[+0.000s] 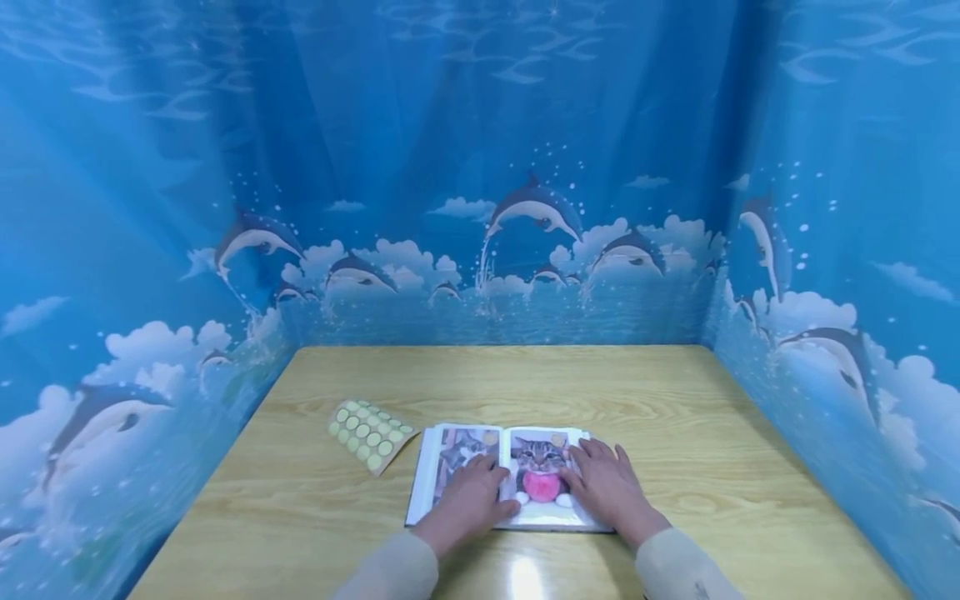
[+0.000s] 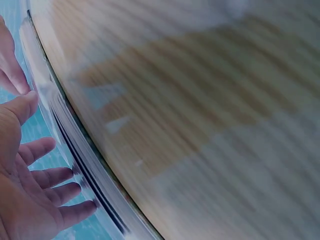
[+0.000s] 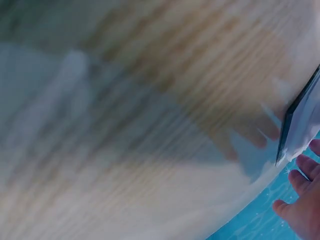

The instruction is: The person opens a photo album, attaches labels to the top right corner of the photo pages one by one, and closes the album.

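Photo album (image 1: 480, 475) lies open under both hands (image 1: 540, 492), fingers flat, gripping nothing.

Pale yellow wooden table (image 1: 675, 417): light grain pattern, smooth lacquered finish, glossy, with a bright glare patch at the near edge. Open photo album with clear plastic sleeves (image 1: 450, 475): pages shiny, reflective film over printed cat pictures; the left wrist view shows stacked transparent page edges. Pale sheet of round yellow-green stickers (image 1: 369, 433): paper-like, fairly matt. Blue dolphin-print backdrop (image 1: 480, 208): thin plastic sheeting, slight sheen, hanging in soft folds.
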`<act>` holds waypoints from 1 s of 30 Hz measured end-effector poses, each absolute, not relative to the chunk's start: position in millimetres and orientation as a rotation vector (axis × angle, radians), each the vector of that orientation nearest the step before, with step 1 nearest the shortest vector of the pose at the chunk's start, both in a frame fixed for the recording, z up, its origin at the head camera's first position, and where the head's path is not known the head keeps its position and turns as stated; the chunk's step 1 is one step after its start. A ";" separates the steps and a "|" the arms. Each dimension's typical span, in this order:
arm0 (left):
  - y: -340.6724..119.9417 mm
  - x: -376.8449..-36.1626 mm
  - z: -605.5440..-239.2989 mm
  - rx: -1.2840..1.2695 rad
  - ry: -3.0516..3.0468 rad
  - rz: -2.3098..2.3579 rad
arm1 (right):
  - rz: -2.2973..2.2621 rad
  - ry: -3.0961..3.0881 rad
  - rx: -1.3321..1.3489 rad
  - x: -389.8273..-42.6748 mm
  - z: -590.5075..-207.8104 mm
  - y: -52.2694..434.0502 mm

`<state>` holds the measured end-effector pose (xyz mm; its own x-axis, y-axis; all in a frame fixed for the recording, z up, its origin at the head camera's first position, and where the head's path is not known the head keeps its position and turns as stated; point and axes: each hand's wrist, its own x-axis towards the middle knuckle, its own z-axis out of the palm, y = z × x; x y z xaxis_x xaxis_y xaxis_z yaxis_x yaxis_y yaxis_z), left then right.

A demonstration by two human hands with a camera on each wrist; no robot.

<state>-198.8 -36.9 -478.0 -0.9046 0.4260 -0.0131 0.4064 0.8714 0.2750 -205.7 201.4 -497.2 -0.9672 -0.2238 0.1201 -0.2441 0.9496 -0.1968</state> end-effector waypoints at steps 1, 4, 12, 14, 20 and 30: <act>-39.9 -199.2 -478.2 0.664 2.974 0.413 | 0.323 -3.007 0.355 -205.2 -496.8 202.0; -48.0 -201.3 -481.3 0.648 2.994 0.422 | 0.320 -3.013 0.329 -203.8 -495.7 203.7; -67.7 -201.6 -486.3 0.630 3.053 0.542 | 0.358 -3.042 0.230 -201.5 -495.0 204.3; -72.2 -201.4 -486.8 0.621 3.070 0.565 | 0.366 -3.041 0.211 -201.3 -494.8 203.7; -84.8 -202.2 -489.4 0.509 3.078 0.592 | 0.358 -3.022 0.187 -201.5 -495.7 202.9; -104.7 -205.2 -492.2 0.307 3.126 0.581 | 0.312 -3.006 0.168 -198.9 -496.9 207.6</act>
<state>-205.2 -104.7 -492.2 -0.9802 0.1782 0.0862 0.1973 0.9155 0.3507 -198.9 207.6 -496.9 -0.9874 -0.0979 0.1247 -0.1214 0.9727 -0.1979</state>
